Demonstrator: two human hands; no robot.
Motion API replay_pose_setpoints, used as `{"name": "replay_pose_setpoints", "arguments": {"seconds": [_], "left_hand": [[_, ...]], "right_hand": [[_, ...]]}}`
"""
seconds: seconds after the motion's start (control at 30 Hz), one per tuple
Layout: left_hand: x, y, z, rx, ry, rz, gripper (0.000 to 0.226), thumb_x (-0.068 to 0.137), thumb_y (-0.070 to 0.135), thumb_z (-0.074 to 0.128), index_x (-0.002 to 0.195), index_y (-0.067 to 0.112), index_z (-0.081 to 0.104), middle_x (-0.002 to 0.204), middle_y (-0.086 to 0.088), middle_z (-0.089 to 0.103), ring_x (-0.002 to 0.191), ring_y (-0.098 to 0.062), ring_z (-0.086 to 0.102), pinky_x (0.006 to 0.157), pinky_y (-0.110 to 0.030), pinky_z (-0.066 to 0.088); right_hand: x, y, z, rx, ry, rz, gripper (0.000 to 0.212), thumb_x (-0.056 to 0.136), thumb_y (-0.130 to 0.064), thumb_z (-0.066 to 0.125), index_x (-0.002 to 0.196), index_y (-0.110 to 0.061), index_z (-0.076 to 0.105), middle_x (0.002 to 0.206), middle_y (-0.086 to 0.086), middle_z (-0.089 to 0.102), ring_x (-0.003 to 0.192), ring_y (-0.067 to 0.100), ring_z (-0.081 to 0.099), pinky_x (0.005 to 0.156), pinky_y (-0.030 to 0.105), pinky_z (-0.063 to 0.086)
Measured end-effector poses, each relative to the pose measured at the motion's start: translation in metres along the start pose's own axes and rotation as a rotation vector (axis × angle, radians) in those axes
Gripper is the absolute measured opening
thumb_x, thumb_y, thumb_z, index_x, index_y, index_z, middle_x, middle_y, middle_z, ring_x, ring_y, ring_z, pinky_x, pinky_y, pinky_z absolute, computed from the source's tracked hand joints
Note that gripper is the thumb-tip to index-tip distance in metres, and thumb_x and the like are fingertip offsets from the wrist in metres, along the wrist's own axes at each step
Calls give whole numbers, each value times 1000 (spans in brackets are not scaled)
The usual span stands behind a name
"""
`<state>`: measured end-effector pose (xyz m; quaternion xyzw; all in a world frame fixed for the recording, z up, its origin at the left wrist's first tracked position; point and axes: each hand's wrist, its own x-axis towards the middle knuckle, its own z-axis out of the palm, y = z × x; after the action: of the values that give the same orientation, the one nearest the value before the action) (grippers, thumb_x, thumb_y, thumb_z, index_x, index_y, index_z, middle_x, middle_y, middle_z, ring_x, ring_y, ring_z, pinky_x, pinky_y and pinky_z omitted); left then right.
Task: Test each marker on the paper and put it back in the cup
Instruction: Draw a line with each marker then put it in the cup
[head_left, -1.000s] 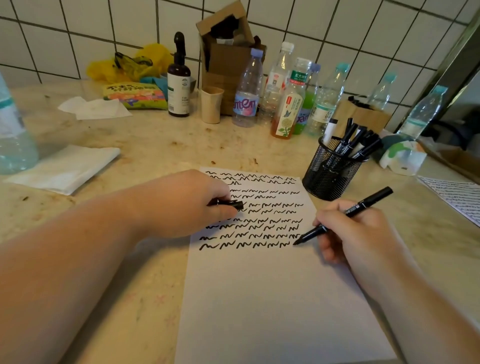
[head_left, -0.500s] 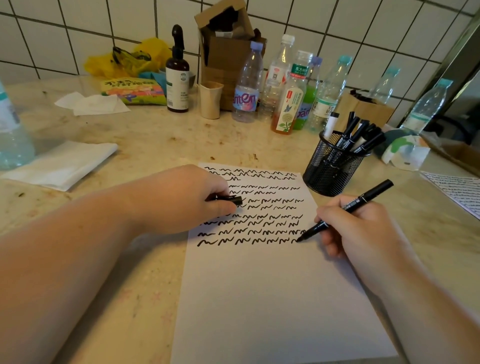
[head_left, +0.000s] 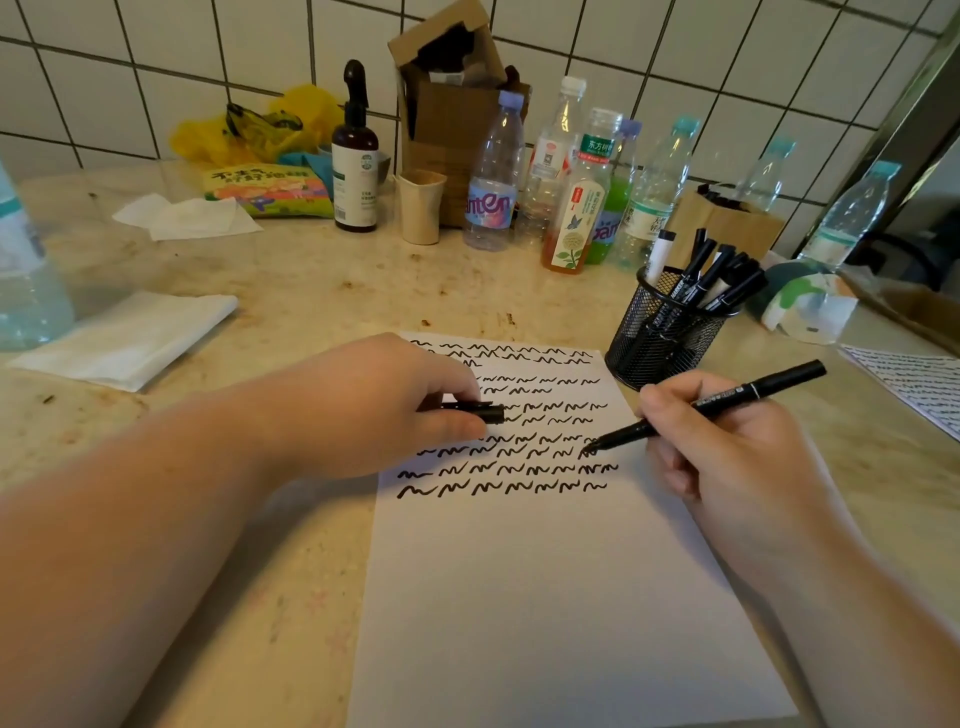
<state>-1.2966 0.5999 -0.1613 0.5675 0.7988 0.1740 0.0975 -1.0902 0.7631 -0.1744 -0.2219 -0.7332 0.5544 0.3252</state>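
A white sheet of paper (head_left: 545, 597) lies on the counter, its upper part covered with rows of black squiggles. My right hand (head_left: 727, 467) grips an uncapped black marker (head_left: 727, 402), its tip resting on the paper at the right end of a squiggle row. My left hand (head_left: 384, 410) rests on the paper's upper left and pinches the black marker cap (head_left: 480, 412). A black mesh cup (head_left: 662, 338) stands just beyond the paper's top right corner, holding several markers (head_left: 711, 280).
Several plastic bottles (head_left: 493, 176), a brown spray bottle (head_left: 355, 156), a beige cup (head_left: 420, 205) and a cardboard box (head_left: 452, 104) line the tiled back wall. Folded tissue (head_left: 130, 338) lies left. Another scribbled sheet (head_left: 914, 384) sits at the right edge.
My right hand has lifted the marker tip from the end of the bottom row up to a higher row. The left hand with the cap has stayed put.
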Motion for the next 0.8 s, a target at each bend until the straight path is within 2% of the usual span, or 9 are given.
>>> {"name": "replay_pose_setpoints", "arguments": {"seconds": [0.1,0.2,0.27,0.3,0.33,0.4,0.57,0.67,0.8], "left_hand": [[0,2,0,-14,5,17,21,90,57,55,105,46,64,80,14,66,71,-2,59,65,-26,52],[1,3,1,-25,1,24,22,90,56,55,107,46,63,81,15,67,73,-2,59,68,-28,53],[1,4,2,-21,-1,31,23,90,57,55,108,46,63,83,16,67,74,-2,59,70,-28,53],[1,4,2,-22,-2,32,23,90,57,54,108,46,63,84,16,67,75,-2,60,70,-28,53],[1,4,2,-27,0,36,23,90,57,54,108,46,63,85,16,67,75,-2,60,71,-29,53],[1,4,2,-41,7,50,24,89,57,54,108,45,63,85,15,68,76,-2,60,71,-30,54],[1,4,3,-58,15,56,21,89,56,56,106,46,63,81,15,67,75,-2,59,65,-25,51],[2,5,5,-67,19,72,19,89,56,57,105,46,62,82,14,67,75,-3,59,65,-26,52],[2,6,5,-60,13,77,16,90,54,57,102,44,63,82,13,67,74,-4,60,66,-28,52]], "right_hand": [[-1,-1,2,191,-125,-23,31,72,-43,74,79,-12,74,58,5,57,53,17,50,49,19,40],[-3,-1,2,315,-239,-22,51,70,-50,77,96,-7,79,74,16,70,66,25,63,59,30,49],[-3,0,1,317,-236,-31,35,79,-36,73,97,-7,80,77,20,71,67,29,64,62,35,48],[-2,-1,2,303,-215,-31,26,83,-25,64,94,-8,80,77,22,71,66,29,64,62,36,47],[-1,0,1,286,-193,-25,27,84,-18,55,90,-10,80,76,22,71,64,28,63,61,35,47],[-1,-1,2,258,-191,-15,29,82,-14,49,83,-13,78,75,23,72,62,27,63,58,32,47],[-2,-2,5,192,-213,-35,23,82,-12,56,81,-21,76,79,23,75,61,23,66,57,27,51],[-2,-2,5,138,-229,-50,16,77,-7,76,84,-22,79,77,18,76,63,20,66,60,27,52],[-4,-2,3,194,-299,12,27,71,-29,77,95,-17,81,85,22,77,69,23,69,63,28,53]]}}
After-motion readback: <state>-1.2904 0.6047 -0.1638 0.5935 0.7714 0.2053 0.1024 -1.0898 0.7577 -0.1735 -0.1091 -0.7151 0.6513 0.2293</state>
